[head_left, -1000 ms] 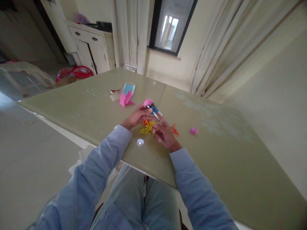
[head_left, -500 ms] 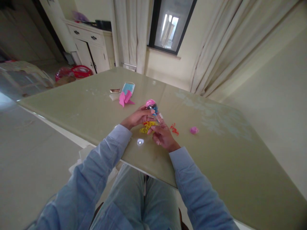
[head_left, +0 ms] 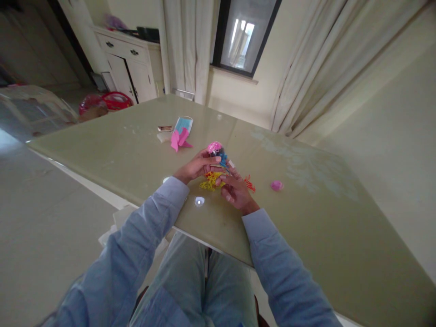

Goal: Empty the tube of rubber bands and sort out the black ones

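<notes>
My left hand is closed around a small rounded object with a shiny pink top, a dark middle and a blue lower part. Its thumb lies across the front of the object. Close by on the right, my right hand has its fingers partly curled, one reaching toward the object's lower side. A small white piece shows at those fingertips; whether they grip it is unclear. Beneath both hands lies a heap of thin yellow plastic pieces, with some red among them, partly hidden by the fingers.
Thin orange-red pieces and a pink rounded piece lie to the right on the glossy table. A clear, shiny piece is near the front edge. Farther back are pink folded material and a blue face mask.
The right hand has shifted slightly right, and its fingers have moved a little over the yellow pieces. More blue shows at the held object's lower side. The left hand keeps its hold.
</notes>
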Motion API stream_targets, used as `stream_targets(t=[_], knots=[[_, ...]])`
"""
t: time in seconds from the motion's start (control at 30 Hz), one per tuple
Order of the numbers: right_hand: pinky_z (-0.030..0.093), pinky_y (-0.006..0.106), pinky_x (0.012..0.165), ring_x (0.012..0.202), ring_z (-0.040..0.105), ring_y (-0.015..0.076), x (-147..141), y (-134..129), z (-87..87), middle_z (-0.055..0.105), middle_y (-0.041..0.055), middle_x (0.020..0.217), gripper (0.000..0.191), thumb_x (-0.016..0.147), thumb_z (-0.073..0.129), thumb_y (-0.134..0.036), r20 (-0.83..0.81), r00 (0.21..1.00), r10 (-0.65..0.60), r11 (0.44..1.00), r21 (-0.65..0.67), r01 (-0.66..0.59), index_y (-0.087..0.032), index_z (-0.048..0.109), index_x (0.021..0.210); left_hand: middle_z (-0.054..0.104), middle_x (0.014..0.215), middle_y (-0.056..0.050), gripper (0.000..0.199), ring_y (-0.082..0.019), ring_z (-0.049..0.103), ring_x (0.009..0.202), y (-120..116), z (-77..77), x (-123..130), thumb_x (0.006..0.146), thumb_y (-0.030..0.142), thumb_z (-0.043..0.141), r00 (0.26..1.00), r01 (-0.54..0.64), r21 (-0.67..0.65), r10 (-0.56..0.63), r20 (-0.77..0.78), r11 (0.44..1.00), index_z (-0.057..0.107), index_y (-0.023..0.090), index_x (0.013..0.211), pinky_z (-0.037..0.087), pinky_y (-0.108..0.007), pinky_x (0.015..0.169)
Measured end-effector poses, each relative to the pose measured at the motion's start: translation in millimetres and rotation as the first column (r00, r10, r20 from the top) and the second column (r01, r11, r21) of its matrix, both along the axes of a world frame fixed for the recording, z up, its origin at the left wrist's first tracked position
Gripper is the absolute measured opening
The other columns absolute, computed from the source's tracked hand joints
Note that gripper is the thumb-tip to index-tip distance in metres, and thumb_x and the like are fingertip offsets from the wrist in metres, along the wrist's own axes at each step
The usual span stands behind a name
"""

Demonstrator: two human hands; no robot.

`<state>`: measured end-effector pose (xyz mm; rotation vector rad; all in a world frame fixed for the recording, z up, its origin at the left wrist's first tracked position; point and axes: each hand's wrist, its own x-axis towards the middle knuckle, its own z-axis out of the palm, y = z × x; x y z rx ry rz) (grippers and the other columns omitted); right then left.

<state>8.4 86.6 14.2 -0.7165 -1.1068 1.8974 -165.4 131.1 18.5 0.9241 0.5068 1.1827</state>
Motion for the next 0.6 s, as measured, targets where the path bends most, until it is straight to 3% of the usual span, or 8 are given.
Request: stream_targets(t=[0.17,0.3,0.43,0.6], knots=[[0.025,0.015,0.027,0.031,0.046,0.0049,-0.6,-1.1,-1.5,0.072,-0.0060,0.073,0.068,0.071,0.077,-0.034,0.013,0.997,-0.082,0.996,0.035,0.081,-0.028,0.056,0.135,0.076,0.092,-0.007,0.042,-0.026,0.075,0.089,3.9,0.8,-4.2,0.066,0.023,0.088,0.996,-0.078,0.008,0.077,0.036,0.997,0.064,0.014,0.098,0.062,-0.042,0.086],[0.025,0.016,0.027,0.035,0.052,0.0057,1.0,1.7,-4.5,0.074,-0.0035,0.076,0.057,0.073,0.075,-0.034,0.017,0.982,-0.188,0.979,0.079,0.186,-0.025,0.064,0.128,0.075,0.089,-0.005,0.038,-0.022,0.075,0.086,7.3,2.6,-7.5,0.069,0.023,0.086,0.991,-0.128,0.004,0.128,0.044,0.992,0.064,0.014,0.098,0.062,-0.039,0.086],[0.025,0.017,0.028,0.034,0.051,0.0055,1.1,5.3,-6.4,0.073,-0.0031,0.073,0.041,0.071,0.074,-0.035,0.025,0.941,-0.338,0.938,0.090,0.335,-0.021,0.071,0.110,0.075,0.086,-0.004,0.039,-0.018,0.073,0.077,9.7,4.8,-10.7,0.068,0.024,0.086,0.983,-0.180,0.004,0.180,0.028,0.984,0.064,0.015,0.098,0.062,-0.033,0.079],[0.034,0.017,0.036,0.043,0.057,0.0073,1.2,10.1,-10.5,0.072,-0.0034,0.074,0.032,0.071,0.072,-0.034,0.049,0.877,-0.478,0.876,0.096,0.472,-0.020,0.066,0.099,0.072,0.084,-0.001,0.039,-0.014,0.068,0.072,10.1,5.9,-10.1,0.065,0.027,0.087,0.966,-0.257,0.013,0.257,0.007,0.966,0.065,0.017,0.095,0.057,-0.026,0.069]])
